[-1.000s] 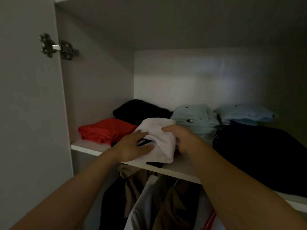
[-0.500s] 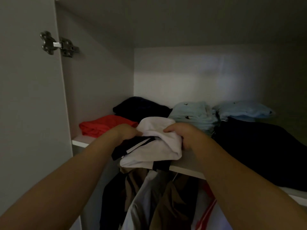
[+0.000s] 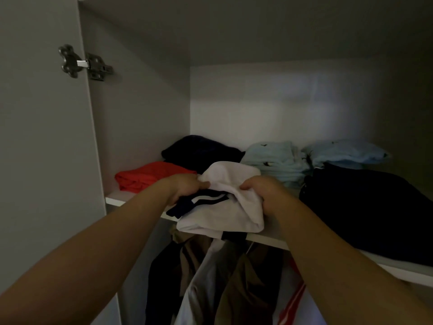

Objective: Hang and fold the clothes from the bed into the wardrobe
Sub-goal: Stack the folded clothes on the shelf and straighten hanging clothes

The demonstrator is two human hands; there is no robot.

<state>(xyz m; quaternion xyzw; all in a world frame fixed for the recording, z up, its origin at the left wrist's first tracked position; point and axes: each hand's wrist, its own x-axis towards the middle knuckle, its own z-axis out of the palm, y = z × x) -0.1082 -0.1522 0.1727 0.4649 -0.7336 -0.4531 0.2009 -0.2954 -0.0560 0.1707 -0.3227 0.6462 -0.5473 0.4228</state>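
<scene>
A folded white garment with dark navy trim [image 3: 225, 207] lies at the front edge of the wardrobe shelf [image 3: 396, 270], partly overhanging it. My left hand [image 3: 185, 187] grips its left side near the dark striped part. My right hand [image 3: 264, 190] grips its right side, fingers curled into the white cloth. Both forearms reach up from the bottom of the view.
On the shelf lie a red folded garment [image 3: 145, 175] at the left, a dark one [image 3: 199, 150] behind, two light blue piles [image 3: 278, 160] and a large dark pile [image 3: 375, 207] at the right. Clothes hang below [image 3: 222, 277]. The open door with its hinge [image 3: 86, 64] stands left.
The white garment has been drawn forward towards the shelf edge and bunched up. My left hand moved from lying on it to gripping its left side.
</scene>
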